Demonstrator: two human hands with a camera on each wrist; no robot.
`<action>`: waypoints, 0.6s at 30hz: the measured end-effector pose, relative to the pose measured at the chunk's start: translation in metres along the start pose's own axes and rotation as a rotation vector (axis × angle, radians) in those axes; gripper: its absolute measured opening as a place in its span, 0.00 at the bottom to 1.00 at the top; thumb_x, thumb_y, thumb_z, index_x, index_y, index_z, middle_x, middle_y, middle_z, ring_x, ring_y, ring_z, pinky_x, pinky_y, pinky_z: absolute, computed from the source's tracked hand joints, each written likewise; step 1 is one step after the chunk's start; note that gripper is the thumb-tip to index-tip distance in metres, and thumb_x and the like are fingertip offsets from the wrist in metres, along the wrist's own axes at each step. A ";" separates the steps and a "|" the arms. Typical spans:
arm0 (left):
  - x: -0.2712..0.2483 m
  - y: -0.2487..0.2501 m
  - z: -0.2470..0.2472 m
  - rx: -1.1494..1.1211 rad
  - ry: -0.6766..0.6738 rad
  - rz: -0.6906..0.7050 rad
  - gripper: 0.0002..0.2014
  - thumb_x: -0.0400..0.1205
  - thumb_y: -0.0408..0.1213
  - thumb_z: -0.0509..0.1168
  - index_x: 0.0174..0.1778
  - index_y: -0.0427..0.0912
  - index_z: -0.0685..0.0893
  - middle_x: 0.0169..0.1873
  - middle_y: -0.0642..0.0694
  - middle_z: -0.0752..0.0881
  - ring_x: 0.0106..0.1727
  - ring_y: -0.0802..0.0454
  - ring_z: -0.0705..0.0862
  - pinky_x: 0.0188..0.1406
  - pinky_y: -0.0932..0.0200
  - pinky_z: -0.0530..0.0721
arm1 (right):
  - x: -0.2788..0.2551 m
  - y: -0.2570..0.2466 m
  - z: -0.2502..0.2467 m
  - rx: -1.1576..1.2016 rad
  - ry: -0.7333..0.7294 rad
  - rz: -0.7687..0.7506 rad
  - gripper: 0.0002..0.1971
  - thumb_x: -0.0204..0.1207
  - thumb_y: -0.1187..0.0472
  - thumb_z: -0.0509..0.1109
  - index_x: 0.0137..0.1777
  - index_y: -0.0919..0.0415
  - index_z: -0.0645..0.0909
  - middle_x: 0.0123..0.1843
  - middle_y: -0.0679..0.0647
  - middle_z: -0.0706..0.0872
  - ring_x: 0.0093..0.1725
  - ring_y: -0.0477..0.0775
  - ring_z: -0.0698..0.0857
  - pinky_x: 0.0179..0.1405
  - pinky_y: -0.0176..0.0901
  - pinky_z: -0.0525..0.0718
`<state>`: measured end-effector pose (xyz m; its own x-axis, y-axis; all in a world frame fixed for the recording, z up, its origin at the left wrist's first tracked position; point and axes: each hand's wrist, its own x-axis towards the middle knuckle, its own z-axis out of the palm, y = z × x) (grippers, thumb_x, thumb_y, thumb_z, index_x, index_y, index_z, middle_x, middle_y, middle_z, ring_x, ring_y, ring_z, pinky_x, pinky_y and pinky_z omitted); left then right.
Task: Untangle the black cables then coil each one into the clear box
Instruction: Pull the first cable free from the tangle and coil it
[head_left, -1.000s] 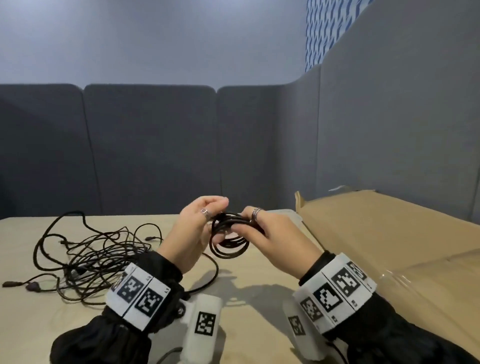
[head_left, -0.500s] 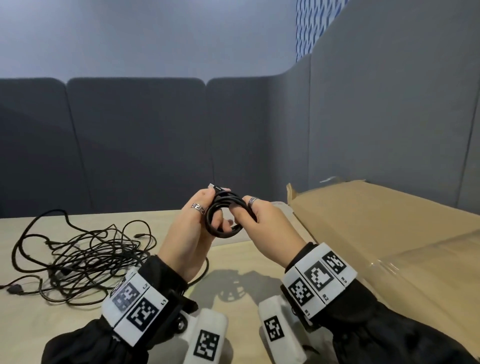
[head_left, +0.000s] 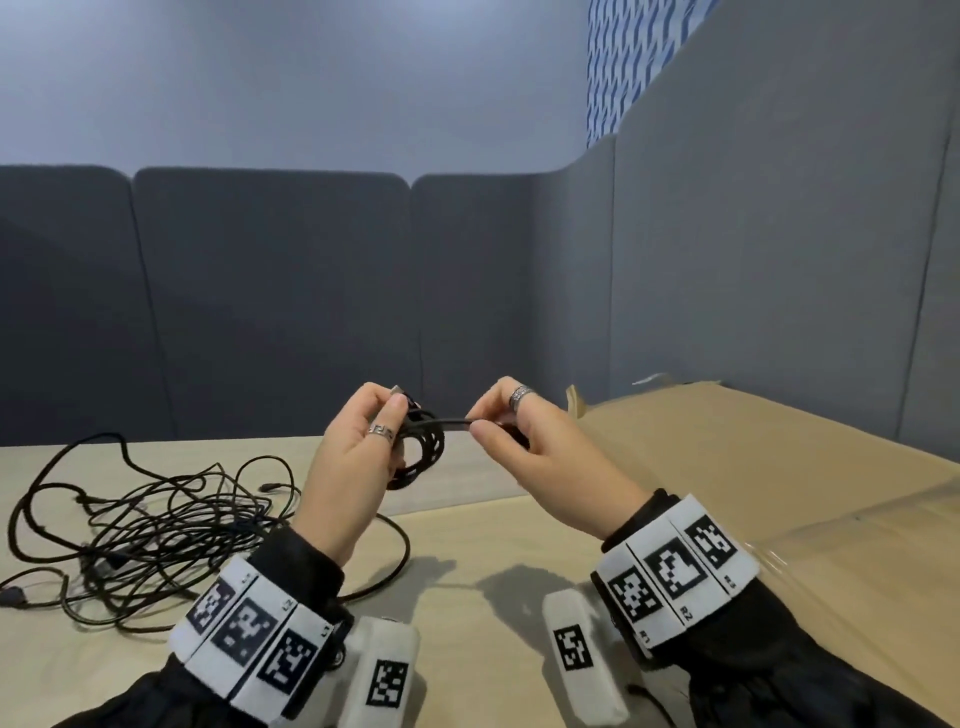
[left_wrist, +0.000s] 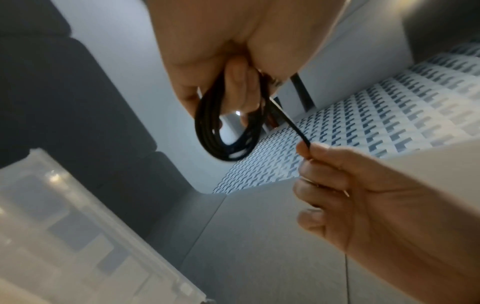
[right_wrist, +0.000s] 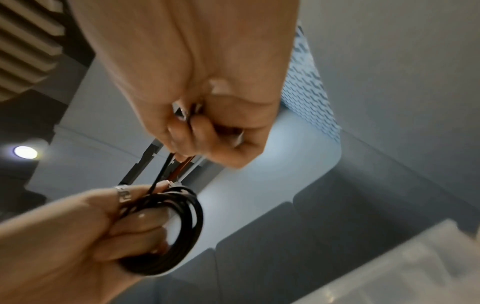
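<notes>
My left hand (head_left: 358, 447) grips the coiled cable (head_left: 423, 452). My right hand (head_left: 540, 447), previously on the coil, now pinches its free end, drawn taut just beside. Securing comes next, I judge. The clear box (left_wrist: 78, 236) sits below; the tangled cables (head_left: 140, 530) wait beyond my left wrist.

coil (head_left: 423, 447): matt black cable, looks braided
tangle (head_left: 140, 535): thin matt black cables
box (left_wrist: 64, 226): clear frosted plastic, glossy glints
table (head_left: 467, 540): pale wood-look, smooth matt
carton (head_left: 753, 457): brown cardboard, matt
screens (head_left: 270, 301): grey felt-like cloth
ring (head_left: 521, 397): shiny metal
</notes>
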<state>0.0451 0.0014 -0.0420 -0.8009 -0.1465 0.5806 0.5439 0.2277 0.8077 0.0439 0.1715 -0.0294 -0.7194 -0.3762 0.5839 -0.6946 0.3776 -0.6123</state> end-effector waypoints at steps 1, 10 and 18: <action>-0.002 0.003 0.001 -0.024 -0.065 -0.035 0.11 0.87 0.37 0.55 0.40 0.38 0.75 0.20 0.55 0.68 0.21 0.59 0.62 0.29 0.60 0.65 | 0.001 0.004 -0.003 -0.153 0.073 -0.034 0.05 0.82 0.56 0.63 0.45 0.51 0.77 0.36 0.46 0.75 0.36 0.42 0.71 0.40 0.40 0.72; -0.014 0.019 0.014 -0.578 -0.293 -0.202 0.12 0.85 0.42 0.53 0.36 0.44 0.67 0.26 0.54 0.72 0.22 0.61 0.58 0.23 0.69 0.59 | 0.006 0.007 0.002 0.174 0.117 0.101 0.08 0.81 0.63 0.66 0.49 0.61 0.87 0.42 0.57 0.90 0.38 0.50 0.87 0.40 0.38 0.87; -0.009 0.008 0.020 -0.379 -0.071 -0.083 0.12 0.88 0.42 0.50 0.40 0.43 0.70 0.36 0.43 0.76 0.39 0.50 0.77 0.44 0.53 0.76 | 0.004 -0.005 0.013 0.614 -0.026 0.239 0.14 0.83 0.52 0.61 0.55 0.63 0.80 0.48 0.58 0.88 0.48 0.52 0.85 0.58 0.50 0.84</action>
<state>0.0518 0.0240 -0.0433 -0.8543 -0.0791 0.5137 0.5196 -0.1557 0.8401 0.0446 0.1569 -0.0313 -0.8473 -0.3649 0.3860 -0.3783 -0.0955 -0.9207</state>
